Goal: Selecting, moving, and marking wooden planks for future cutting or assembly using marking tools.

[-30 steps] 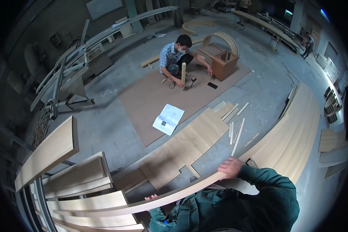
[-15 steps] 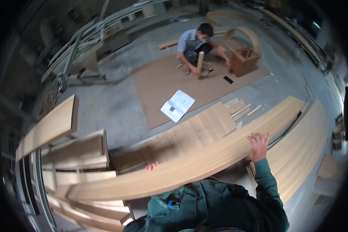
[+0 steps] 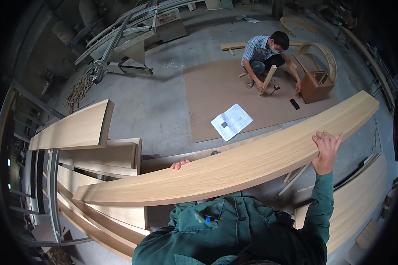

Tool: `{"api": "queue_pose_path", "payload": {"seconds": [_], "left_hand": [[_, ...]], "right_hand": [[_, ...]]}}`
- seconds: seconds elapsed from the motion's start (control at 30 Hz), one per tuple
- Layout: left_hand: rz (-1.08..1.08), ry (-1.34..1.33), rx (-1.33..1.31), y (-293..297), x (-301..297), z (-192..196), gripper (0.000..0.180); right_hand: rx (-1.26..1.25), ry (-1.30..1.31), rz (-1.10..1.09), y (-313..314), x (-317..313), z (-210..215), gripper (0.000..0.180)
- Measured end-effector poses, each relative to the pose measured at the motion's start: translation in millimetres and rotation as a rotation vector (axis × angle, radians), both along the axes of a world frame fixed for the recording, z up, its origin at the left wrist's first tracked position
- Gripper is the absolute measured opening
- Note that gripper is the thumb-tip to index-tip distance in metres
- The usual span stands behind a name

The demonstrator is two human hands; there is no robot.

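A long, pale wooden board (image 3: 234, 168) stretches across in front of my chest, its right end farther out than its left. My right hand (image 3: 326, 152) grips the board near its right end, fingers lying over the top face. Of my left hand (image 3: 180, 164) only the fingertips show, curled over the far edge left of the middle; the palm is hidden beneath the wood. The board's left end reaches over a rack of stacked wooden panels (image 3: 99, 159).
Ahead, a person (image 3: 265, 57) squats on a brown sheet (image 3: 208, 97), holding a small upright wooden piece beside a brown box (image 3: 316, 88). An open paper sheet (image 3: 231, 122) lies nearer. Curved panels (image 3: 358, 198) stand at right; a metal rack post (image 3: 53, 194) rises at left.
The board and both hands have shifted to the right, its right end now farther out. My view has turned left, so the person and the floor sheet appear farther right.
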State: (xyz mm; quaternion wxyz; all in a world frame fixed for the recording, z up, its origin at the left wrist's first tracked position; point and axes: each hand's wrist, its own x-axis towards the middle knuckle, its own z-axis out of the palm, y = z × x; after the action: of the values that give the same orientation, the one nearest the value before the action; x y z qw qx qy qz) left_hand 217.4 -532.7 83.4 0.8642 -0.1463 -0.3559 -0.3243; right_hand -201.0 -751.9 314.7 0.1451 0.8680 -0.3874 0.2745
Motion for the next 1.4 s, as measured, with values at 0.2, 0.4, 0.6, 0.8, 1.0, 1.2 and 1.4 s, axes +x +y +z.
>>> {"api": "queue_pose_path", "payload": {"seconds": [0.2, 0.4, 0.6, 0.8, 1.0, 1.2, 1.4], "left_hand": [[0.109, 0.12, 0.06, -63, 28, 43, 0.041], [0.197, 0.097, 0.02, -135, 84, 46, 0.043], [0.292, 0.014, 0.041, -178, 120, 56, 0.043], [0.354, -0.021, 0.003, -217, 150, 42, 0.045], [0.26, -0.023, -0.037, -263, 181, 23, 0.045], [0.343, 0.058, 0.074, -320, 230, -10, 0.041], [0.435, 0.109, 0.112, -370, 322, -105, 0.043]], "right_hand": [[-0.02, 0.026, 0.105, -101, 59, 31, 0.04], [-0.009, 0.055, 0.203, -216, 151, 65, 0.038], [-0.027, 0.055, 0.283, -293, 219, 97, 0.036], [-0.008, 0.048, 0.365, -354, 276, 116, 0.029], [0.024, 0.112, 0.463, -432, 344, 108, 0.026], [0.087, 0.066, 0.587, -546, 449, 41, 0.024], [0.156, 0.086, 0.782, -685, 618, -31, 0.028]]}}
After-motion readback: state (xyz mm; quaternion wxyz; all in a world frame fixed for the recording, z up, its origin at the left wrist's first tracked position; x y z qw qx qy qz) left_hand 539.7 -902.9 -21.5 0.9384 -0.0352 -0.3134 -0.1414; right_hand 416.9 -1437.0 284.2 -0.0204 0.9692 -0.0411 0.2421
